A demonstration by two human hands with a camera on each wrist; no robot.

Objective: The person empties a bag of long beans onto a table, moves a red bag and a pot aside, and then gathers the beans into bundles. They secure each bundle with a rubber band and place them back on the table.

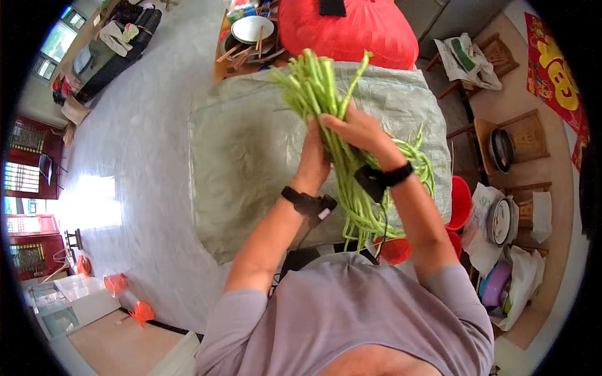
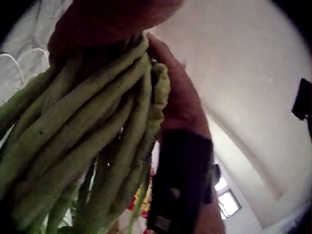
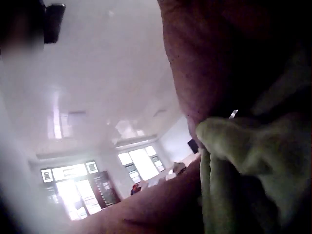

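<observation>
A thick bundle of long green yard-long beans (image 1: 338, 147) is held up over a pale green woven sheet (image 1: 244, 156). My left hand (image 1: 315, 153) grips the bundle from its left side. On the other side my right hand (image 1: 362, 131) holds it too, thumb laid across the front of the stalks. Bean ends fan out above both hands, while the long tails hang down toward my lap. Close up in the left wrist view, the beans (image 2: 73, 141) run down from beneath the hand. The right wrist view is dark, with bean pods (image 3: 243, 151) beside the palm.
A large red bag (image 1: 351, 31) stands at the sheet's far edge. Left of it are a white bowl (image 1: 252, 29) and chopsticks on a wooden surface. Red buckets (image 1: 459, 202) and chairs bearing pans (image 1: 500, 150) line the right side.
</observation>
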